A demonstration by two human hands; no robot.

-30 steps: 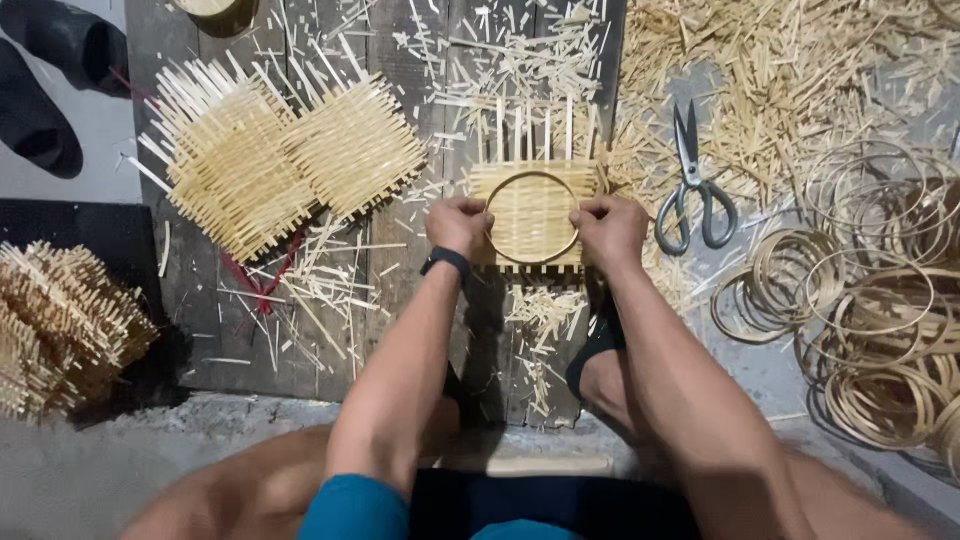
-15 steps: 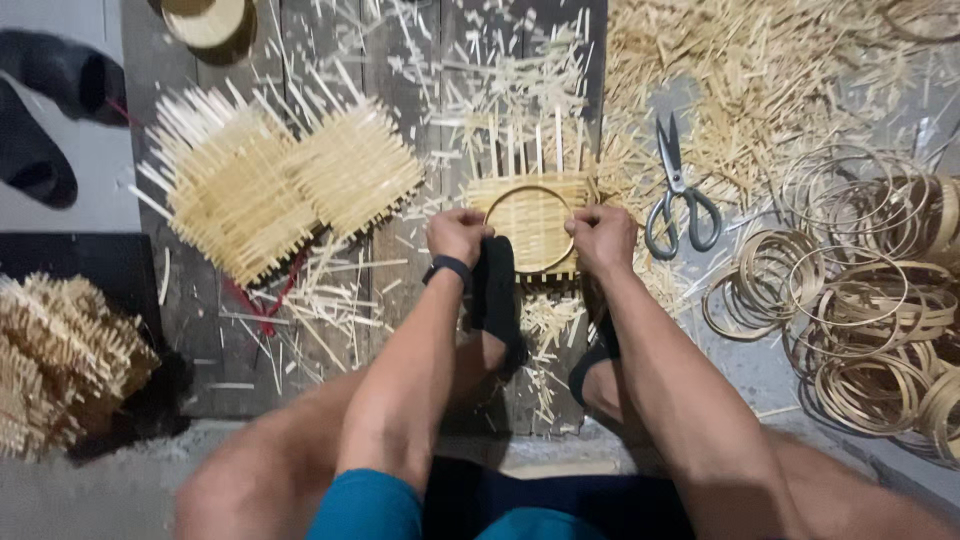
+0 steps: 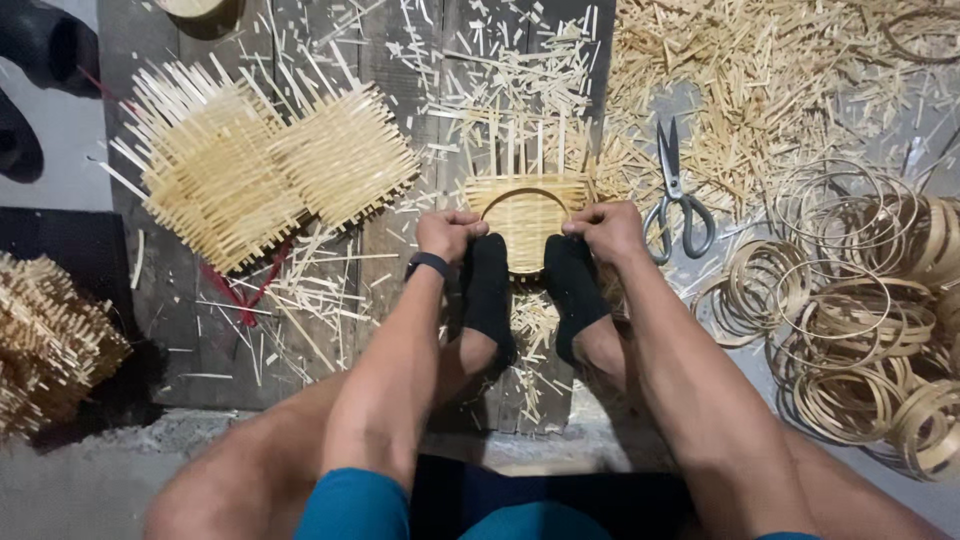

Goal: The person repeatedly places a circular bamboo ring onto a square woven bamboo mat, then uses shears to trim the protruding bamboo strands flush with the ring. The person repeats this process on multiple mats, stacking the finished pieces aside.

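Note:
A small woven bamboo mat (image 3: 527, 205) with a bamboo ring laid on it lies on the dark wooden board (image 3: 420, 330), its strip ends sticking up at the far side. My left hand (image 3: 450, 233) grips the mat's left edge, a black band on its wrist. At the right edge my right hand (image 3: 602, 229) grips it. Both my feet in black socks (image 3: 488, 295) press on the mat's near edge between my hands.
Two woven bamboo mats (image 3: 262, 160) lie at the left of the board. Scissors (image 3: 676, 195) rest right of my right hand. Several bamboo rings (image 3: 850, 300) are piled at the right. Cut strips litter the far side; a stack of mats (image 3: 50, 345) sits lower left.
My feet have come up onto the mat's near edge between my hands. My hands have stayed gripping the mat's two sides while the view tilted slightly.

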